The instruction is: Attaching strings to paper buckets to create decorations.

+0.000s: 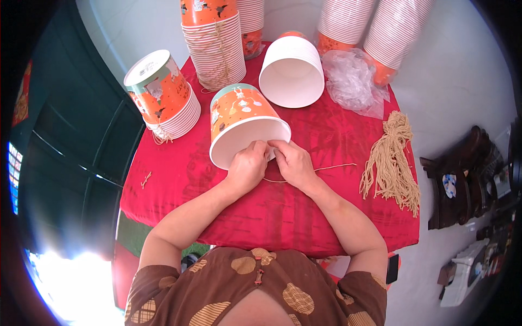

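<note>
An orange paper bucket (239, 110) with a green base band and white inside lies tipped on its side, its mouth facing me. My left hand (248, 165) is closed at the lower right of its rim, fingers partly inside the mouth. Beside it my right hand (295, 164) pinches at the same spot, fingertips nearly meeting the left ones. A thin beige string (337, 165) curves from under the hands and trails to the right over the cloth. The fingertips hide how the string meets the rim.
A red cloth (326, 212) covers the table. Nested buckets stand at left (166, 100) and in a tall stack (215, 51) behind. A white bucket (292, 73) lies farther back near a crumpled plastic bag (356, 81). A bundle of beige strings (391, 163) rests at right.
</note>
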